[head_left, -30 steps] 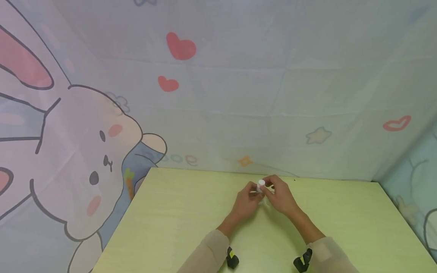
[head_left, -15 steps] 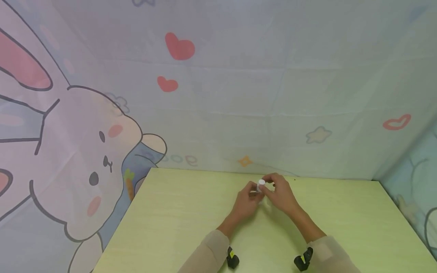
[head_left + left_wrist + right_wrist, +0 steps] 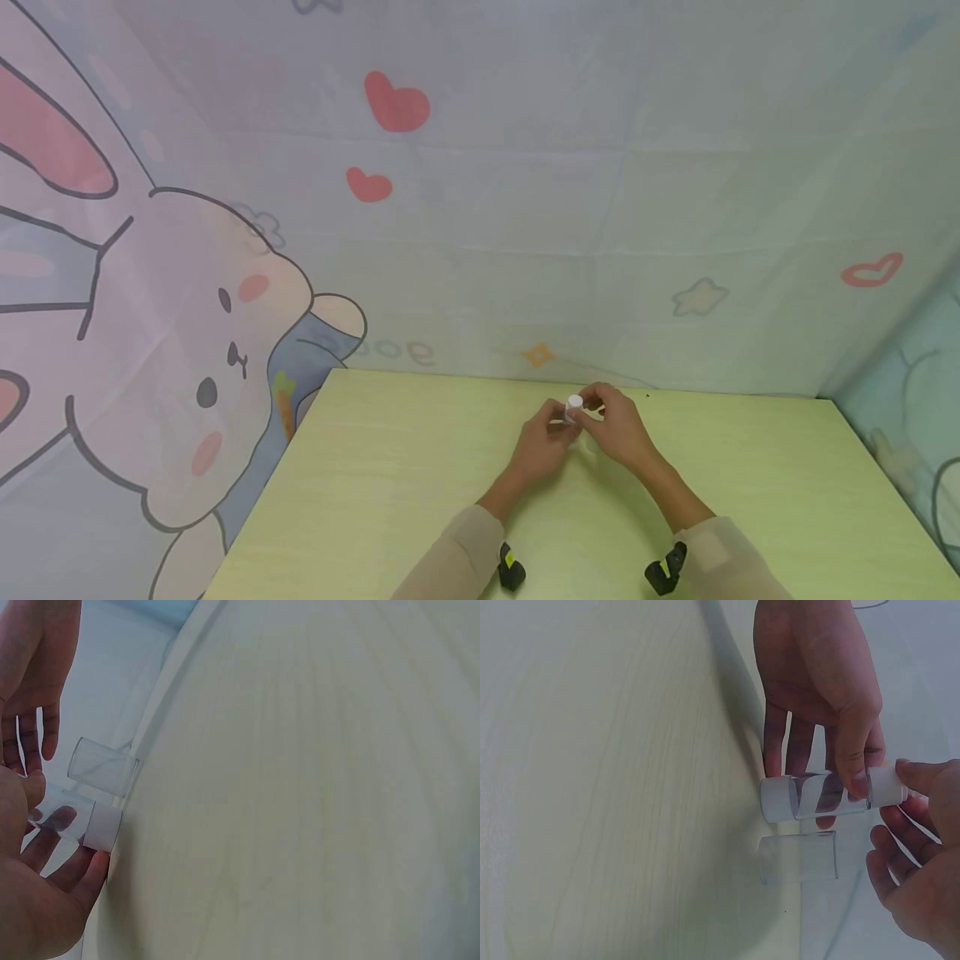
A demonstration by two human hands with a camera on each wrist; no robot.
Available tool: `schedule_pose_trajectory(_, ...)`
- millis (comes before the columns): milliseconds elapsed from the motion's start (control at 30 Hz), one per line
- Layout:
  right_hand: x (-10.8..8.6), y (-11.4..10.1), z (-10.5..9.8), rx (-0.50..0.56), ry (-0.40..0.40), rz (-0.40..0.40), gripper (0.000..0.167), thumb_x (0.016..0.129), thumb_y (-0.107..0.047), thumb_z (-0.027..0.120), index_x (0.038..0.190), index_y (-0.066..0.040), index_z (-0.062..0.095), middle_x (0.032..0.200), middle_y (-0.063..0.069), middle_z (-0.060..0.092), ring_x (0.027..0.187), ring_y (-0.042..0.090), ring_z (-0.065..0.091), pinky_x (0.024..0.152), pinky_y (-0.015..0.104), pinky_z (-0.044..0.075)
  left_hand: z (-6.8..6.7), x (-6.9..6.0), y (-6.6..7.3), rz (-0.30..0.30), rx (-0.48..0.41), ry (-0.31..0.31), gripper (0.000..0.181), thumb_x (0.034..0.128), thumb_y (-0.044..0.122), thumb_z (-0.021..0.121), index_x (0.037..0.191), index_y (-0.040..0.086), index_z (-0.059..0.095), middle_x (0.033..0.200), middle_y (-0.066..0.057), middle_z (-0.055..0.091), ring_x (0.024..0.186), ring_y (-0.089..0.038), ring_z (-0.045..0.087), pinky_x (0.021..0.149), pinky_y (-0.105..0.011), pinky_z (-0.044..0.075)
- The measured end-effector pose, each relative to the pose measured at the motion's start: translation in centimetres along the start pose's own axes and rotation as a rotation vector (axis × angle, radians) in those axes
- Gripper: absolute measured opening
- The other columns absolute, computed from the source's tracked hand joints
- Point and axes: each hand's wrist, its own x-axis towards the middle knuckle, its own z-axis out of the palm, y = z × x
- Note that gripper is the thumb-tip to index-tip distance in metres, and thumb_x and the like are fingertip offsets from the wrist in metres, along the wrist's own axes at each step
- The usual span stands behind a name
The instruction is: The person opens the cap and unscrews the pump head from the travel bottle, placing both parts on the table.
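Note:
A clear bottle [image 3: 832,796] with a white base [image 3: 780,799] and a white cap [image 3: 574,402] stands upright at the table's far edge. My left hand [image 3: 542,443] grips its clear body, thumb on one side and fingers behind, as the right wrist view shows. My right hand [image 3: 621,429] pinches the white cap at the top between thumb and fingers. In the left wrist view the bottle's white base [image 3: 103,827] touches or nearly touches the tabletop, beside the left fingertips. Next to the bottle stands a clear open cylinder [image 3: 799,857], like a small cup or cover, touched by neither hand.
The pale yellow-green table [image 3: 390,467] ends just beyond the hands. Behind it hangs a cloth backdrop [image 3: 487,250] printed with a rabbit, hearts and stars. Black wrist cameras [image 3: 512,571] sit at both sleeves.

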Motion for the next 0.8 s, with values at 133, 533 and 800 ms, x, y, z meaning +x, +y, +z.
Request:
schedule_pose_trajectory(133, -0.05, 0.13, -0.01, 0.004, -0.005, -0.016, 0.024, 0.100, -0.013, 0.077, 0.118, -0.002, 0.067, 0.112, 0.010, 0.069, 0.105, 0.030, 0.065, 0.094, 0.053, 0.055, 0.05, 0.01, -0.02, 0.002, 0.006, 0.008, 0.016, 0.1057, 0.031, 0.069, 0.116, 0.021, 0.062, 0.132, -0.006, 0.071, 0.119, -0.028, 0.072, 0.096, -0.033, 0.060)
schedule_pose_trajectory(533, -0.11, 0.37, -0.08, 0.007, -0.015, -0.071, 0.021, 0.102, -0.009, 0.073, 0.120, -0.002, 0.066, 0.114, 0.010, 0.069, 0.105, 0.030, 0.064, 0.092, 0.054, 0.055, 0.06, 0.01, -0.18, -0.001, -0.003, 0.000, 0.017, 0.1054, 0.029, 0.069, 0.118, 0.020, 0.062, 0.132, -0.006, 0.070, 0.121, -0.028, 0.071, 0.095, -0.033, 0.061)
schedule_pose_trajectory(800, -0.09, 0.60, -0.11, 0.015, -0.021, -0.079, 0.022, 0.102, -0.009, 0.072, 0.122, -0.001, 0.066, 0.114, 0.010, 0.069, 0.106, 0.030, 0.065, 0.092, 0.056, 0.056, 0.07, 0.11, -0.21, 0.003, -0.017, -0.004, 0.017, 0.1053, 0.025, 0.069, 0.119, 0.019, 0.062, 0.131, -0.005, 0.070, 0.121, -0.025, 0.071, 0.095, -0.030, 0.060)
